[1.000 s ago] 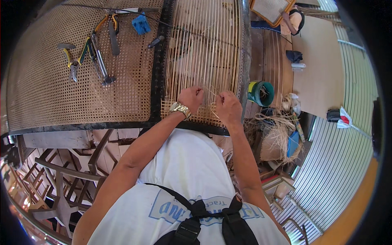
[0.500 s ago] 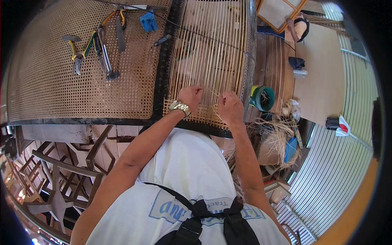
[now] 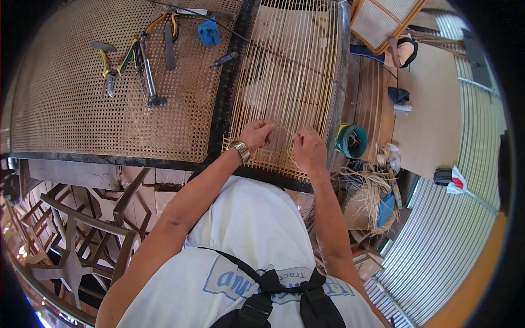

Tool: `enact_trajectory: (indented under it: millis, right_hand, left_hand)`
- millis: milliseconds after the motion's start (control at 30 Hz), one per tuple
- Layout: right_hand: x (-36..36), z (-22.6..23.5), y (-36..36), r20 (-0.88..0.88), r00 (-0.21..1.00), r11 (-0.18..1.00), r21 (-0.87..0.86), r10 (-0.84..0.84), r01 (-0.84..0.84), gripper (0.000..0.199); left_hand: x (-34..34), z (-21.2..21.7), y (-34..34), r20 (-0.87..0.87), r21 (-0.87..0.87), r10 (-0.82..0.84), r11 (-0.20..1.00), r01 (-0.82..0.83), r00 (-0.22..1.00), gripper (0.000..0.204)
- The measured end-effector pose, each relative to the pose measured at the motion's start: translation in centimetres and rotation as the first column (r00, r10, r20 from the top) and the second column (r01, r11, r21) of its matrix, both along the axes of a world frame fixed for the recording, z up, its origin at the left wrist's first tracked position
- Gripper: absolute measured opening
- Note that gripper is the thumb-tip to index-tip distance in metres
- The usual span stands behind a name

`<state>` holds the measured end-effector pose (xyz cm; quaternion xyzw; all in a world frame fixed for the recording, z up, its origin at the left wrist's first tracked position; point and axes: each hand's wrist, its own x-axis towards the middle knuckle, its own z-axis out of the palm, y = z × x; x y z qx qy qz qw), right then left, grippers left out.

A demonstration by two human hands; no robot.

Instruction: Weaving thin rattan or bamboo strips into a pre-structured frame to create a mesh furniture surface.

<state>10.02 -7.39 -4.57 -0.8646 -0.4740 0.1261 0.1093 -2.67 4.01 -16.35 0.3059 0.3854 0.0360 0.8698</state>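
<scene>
Long pale cane strands (image 3: 290, 71) run lengthwise across a dark-framed panel, and a few crosswise rows are woven at its near edge. Over those strands my left hand (image 3: 257, 135) is closed in a pinch, with a metal watch on its wrist. A short distance to the right, my right hand (image 3: 310, 150) is also closed, thumb against fingers. A thin cane strand (image 3: 285, 130) seems to stretch between both hands, with a loop hanging beside the right one. Their exact fingertip grip is too small to make out.
On the finished cane mesh (image 3: 71, 131) at left lie pruning shears (image 3: 110, 82), a hammer (image 3: 149, 82), a flat blade (image 3: 170, 46) and a blue cloth (image 3: 208, 33). A green bucket (image 3: 351, 141) and loose fibre (image 3: 372, 191) stand right. Another person (image 3: 406, 50) holds a framed panel.
My left hand has opened its pinch slightly and shifted a little lower. The right hand stays nearly in place. The whole view has shifted slightly.
</scene>
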Motion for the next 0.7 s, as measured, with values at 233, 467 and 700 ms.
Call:
enact_trajectory:
  millis: [233,467,700]
  right_hand:
    - [0.6,1.1,-0.4,-0.077,0.993,0.989,-0.122,-0.089,0.080,0.014]
    - [0.1,1.2,0.1,-0.080,0.973,0.975,-0.076,-0.217,0.211,0.013]
    - [-0.7,0.0,0.0,-0.012,0.984,0.985,0.002,-0.175,0.175,0.011]
  left_hand:
    - [0.1,0.5,-0.4,0.016,-0.070,0.058,0.996,-0.057,0.998,0.018]
    - [0.2,-0.2,-0.5,-0.001,-0.048,0.049,0.998,-0.049,0.999,0.017]
    - [0.8,0.0,-1.3,-0.055,0.156,0.037,0.987,-0.028,0.998,0.020]
